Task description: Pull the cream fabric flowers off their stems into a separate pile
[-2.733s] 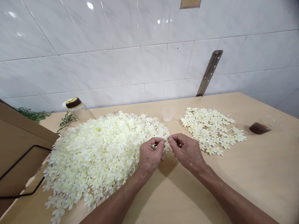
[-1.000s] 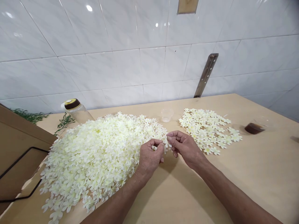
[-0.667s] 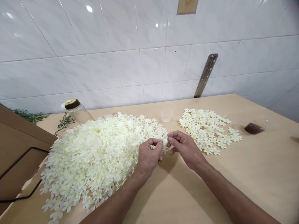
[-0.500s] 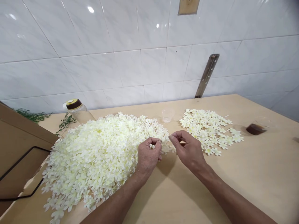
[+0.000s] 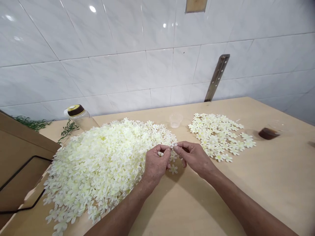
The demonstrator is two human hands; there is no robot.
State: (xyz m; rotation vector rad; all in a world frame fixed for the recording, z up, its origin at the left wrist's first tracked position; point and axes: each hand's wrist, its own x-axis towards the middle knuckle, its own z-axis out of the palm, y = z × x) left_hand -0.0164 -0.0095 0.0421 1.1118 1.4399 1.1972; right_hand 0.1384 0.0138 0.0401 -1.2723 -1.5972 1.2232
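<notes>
My left hand [image 5: 157,162] is closed at the right edge of a big heap of white artificial flowers [image 5: 105,157], thumb pressed to forefinger. White petals show inside its curled fingers. Its fingertips meet those of my right hand [image 5: 194,158], which is pinched closed too. A small white flower [image 5: 174,145], mostly covered by the fingertips, is gripped between both hands. Just below them a single flower [image 5: 173,169] shows its open petals; I cannot tell if it lies on the table or hangs from the fingers.
A smaller spread of flowers [image 5: 216,134] lies to the right, near a clear cup with dark liquid [image 5: 268,133]. A small clear cup [image 5: 175,120] stands behind my hands. At the left are a bottle [image 5: 83,118], green sprigs [image 5: 69,128] and a cardboard box [image 5: 24,154]. A tiled wall closes the back.
My right hand has moved left, so its fingertips now meet the left hand's. A single flower shows below the hands. The left hand has hardly moved.
</notes>
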